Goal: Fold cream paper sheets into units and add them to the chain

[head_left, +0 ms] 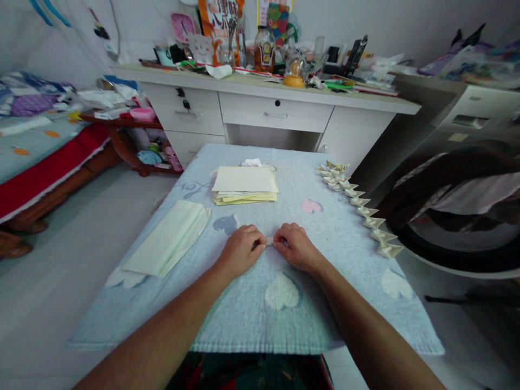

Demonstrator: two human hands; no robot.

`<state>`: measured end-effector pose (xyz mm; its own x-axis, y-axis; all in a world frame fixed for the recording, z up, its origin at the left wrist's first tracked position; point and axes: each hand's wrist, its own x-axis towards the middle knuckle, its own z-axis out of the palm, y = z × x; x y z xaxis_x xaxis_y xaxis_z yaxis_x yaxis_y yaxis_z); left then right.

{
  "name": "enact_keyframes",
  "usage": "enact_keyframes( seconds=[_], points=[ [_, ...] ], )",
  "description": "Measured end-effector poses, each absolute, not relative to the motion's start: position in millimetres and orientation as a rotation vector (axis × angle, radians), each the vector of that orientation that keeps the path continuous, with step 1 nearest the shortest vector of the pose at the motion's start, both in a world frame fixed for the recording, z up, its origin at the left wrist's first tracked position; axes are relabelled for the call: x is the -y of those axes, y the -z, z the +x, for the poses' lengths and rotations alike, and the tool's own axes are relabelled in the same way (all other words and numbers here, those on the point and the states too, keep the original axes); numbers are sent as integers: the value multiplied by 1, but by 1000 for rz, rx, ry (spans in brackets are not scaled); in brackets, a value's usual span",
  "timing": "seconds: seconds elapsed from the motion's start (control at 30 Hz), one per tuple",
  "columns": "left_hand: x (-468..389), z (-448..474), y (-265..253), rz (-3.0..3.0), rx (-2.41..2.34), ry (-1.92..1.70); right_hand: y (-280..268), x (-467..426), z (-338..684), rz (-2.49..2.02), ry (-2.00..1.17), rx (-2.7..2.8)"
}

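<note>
A small folded piece of pale paper [269,241] sits between my two hands at the middle of the table, mostly hidden by fingers. My left hand [245,248] pinches its left end, and my right hand [296,245] pinches its right end. Just beyond them lies a stack of cream and yellow paper sheets [246,180]. To the left is a bundle of long pale-green paper [168,238]. Along the right side of the table runs a row of folded paper boats [371,222], with a patterned one [337,167] at the far end.
A blue cloth with hearts [244,325] covers the table. Behind it stands a white desk [276,116] crowded with jars and odds and ends. A washing machine [459,124] with clothes in its door is at the right, a bed [44,151] at the left.
</note>
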<state>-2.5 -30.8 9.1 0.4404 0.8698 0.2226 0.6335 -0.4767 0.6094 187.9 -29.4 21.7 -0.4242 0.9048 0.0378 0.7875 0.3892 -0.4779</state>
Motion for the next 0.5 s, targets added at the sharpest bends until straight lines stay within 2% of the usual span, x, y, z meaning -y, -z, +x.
enact_keyframes(
  seconds=[0.5],
  points=[
    [28,-2,-11,2177,-1485,-644,-21,25,184,-1568,-564,2324]
  ],
)
